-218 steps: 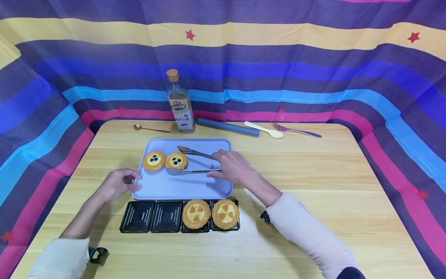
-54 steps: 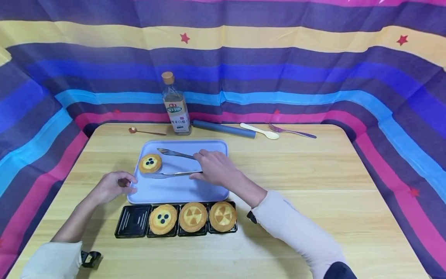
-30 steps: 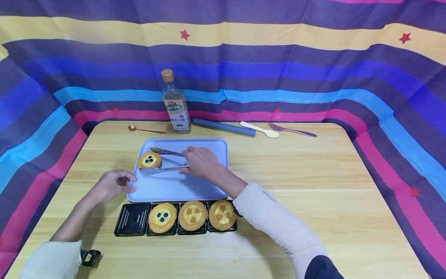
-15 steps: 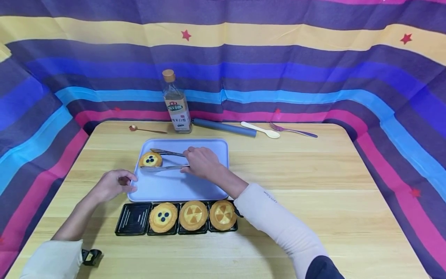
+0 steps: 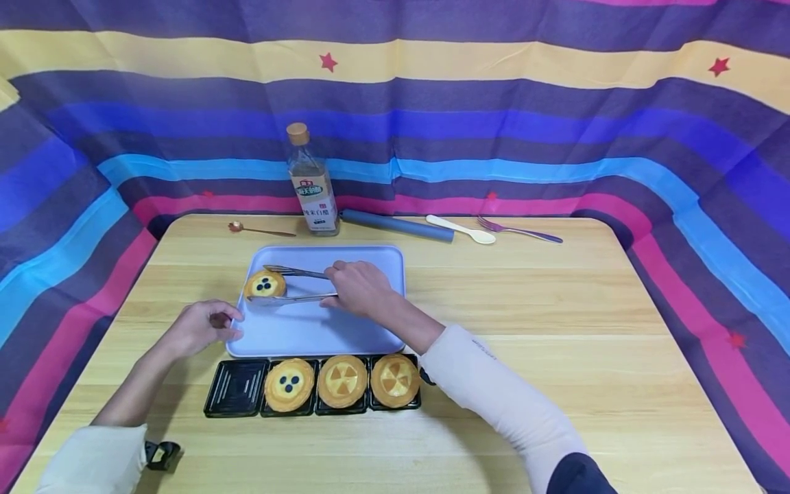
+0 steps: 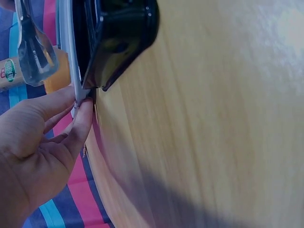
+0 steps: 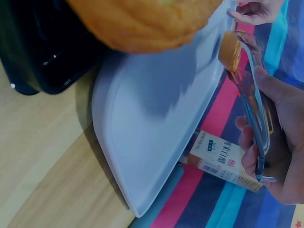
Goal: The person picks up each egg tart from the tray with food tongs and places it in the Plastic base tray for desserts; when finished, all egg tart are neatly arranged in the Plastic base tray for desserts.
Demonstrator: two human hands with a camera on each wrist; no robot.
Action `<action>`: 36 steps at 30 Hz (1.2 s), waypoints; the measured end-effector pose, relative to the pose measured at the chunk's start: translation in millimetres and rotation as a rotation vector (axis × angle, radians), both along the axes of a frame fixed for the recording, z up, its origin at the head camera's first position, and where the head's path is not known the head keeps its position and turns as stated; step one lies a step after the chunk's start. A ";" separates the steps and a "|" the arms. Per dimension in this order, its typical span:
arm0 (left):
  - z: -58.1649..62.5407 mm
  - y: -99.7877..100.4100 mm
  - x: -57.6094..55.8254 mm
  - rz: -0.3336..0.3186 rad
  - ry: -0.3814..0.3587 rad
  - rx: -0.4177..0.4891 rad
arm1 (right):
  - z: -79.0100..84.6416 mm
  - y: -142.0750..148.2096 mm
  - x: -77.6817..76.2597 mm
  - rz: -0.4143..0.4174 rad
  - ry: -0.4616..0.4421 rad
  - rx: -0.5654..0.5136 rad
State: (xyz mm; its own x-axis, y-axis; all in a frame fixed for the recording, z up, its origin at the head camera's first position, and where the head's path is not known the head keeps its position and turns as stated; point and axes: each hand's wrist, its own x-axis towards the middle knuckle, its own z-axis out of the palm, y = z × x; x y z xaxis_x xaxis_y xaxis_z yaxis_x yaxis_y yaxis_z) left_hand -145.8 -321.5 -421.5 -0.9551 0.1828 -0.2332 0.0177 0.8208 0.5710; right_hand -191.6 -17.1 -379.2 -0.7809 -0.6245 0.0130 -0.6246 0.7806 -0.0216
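My left hand (image 5: pixel 199 329) pinches the left rim of a light-blue tray (image 5: pixel 321 333); the left wrist view shows thumb and fingers (image 6: pixel 83 114) meeting at that rim. In my right hand (image 5: pixel 359 288) is a pair of metal tongs (image 5: pixel 304 299). The jaws of the tongs stand on either side of a tart (image 5: pixel 265 282) with dark berry-like dots, at the tray's upper left. The right wrist view has this tart (image 7: pixel 230 51) between the tong ends; how firmly they press it cannot be seen.
In front of the tray lies a row of black square holders (image 5: pixel 234 389). One more dotted tart (image 5: pixel 289 385) and two tarts with wedge patterns (image 5: pixel 341 381) sit in them. Behind are a bottle (image 5: pixel 313 189), a blue cylinder (image 5: pixel 396 226), a white spoon (image 5: pixel 459 228), a fork (image 5: pixel 518 230) and a thin copper-coloured spoon (image 5: pixel 262 229).
One dotted tart has gone from the tray to a black holder. The tongs have moved left, round the tart left on the tray. My left hand stays at the rim.
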 end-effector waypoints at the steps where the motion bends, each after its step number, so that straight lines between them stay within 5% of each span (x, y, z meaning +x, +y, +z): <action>1: 0.1 -0.1 0.1 0.001 0.000 0.000 | 0.3 0.9 1.1 0.004 0.002 -0.006; 17: -0.7 -5.6 2.0 -0.007 0.016 0.010 | 6.7 20.6 21.8 0.081 0.054 -0.072; 36: -1.2 -9.8 0.7 -0.031 0.028 0.034 | 17.9 32.3 70.0 0.240 0.078 -0.098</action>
State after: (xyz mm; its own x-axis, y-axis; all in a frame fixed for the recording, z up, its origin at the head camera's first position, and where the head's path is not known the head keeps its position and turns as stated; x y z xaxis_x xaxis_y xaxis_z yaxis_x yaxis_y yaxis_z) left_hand -145.0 -331.3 -422.7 -0.9549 0.2199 -0.1995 0.0593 0.7996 0.5976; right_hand -121.6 15.2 -361.3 -0.6048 -0.7846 0.1364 -0.7945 0.6063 -0.0345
